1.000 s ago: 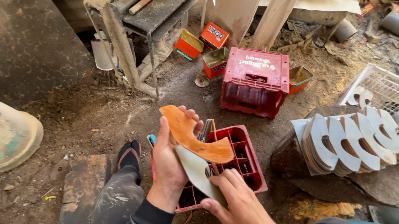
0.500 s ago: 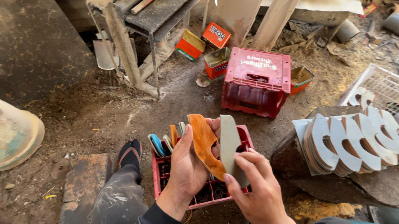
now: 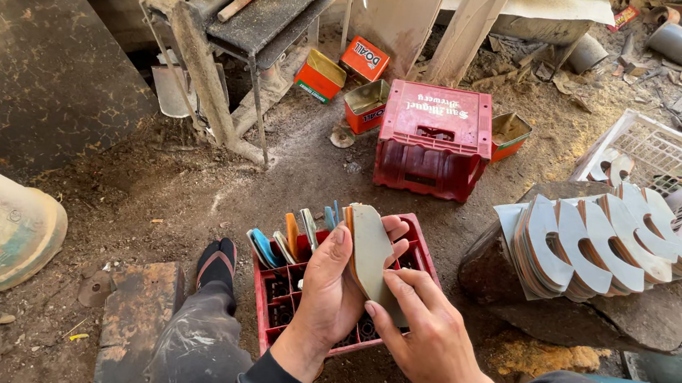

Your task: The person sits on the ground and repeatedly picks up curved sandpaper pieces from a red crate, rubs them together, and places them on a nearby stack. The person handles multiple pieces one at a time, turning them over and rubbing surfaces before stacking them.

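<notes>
Both hands hold one flat grey piece [image 3: 373, 257] upright over the small red crate [image 3: 427, 269] on the dirt floor; the left hand [image 3: 332, 291] wraps around its left edge with fingers closed on it, and the right hand [image 3: 418, 338] pinches its lower right edge between thumb and fingers, so both grips are clamped on the same piece. Half a second ago an orange shaped piece was clearly seen in the left hand beside the grey one; now only a thin orange edge shows behind the grey piece, and the two are pressed together more tightly. One second ago the orange piece was spread open and lying flat above the crate; now the stack stands on its edge. Coloured strips [image 3: 290, 242] stand in the crate at the left of the hands; a row of grey curved pieces [image 3: 597, 247] rests on a stone at the right, well apart; a bigger red crate [image 3: 436, 138] stands upside down further away.
</notes>
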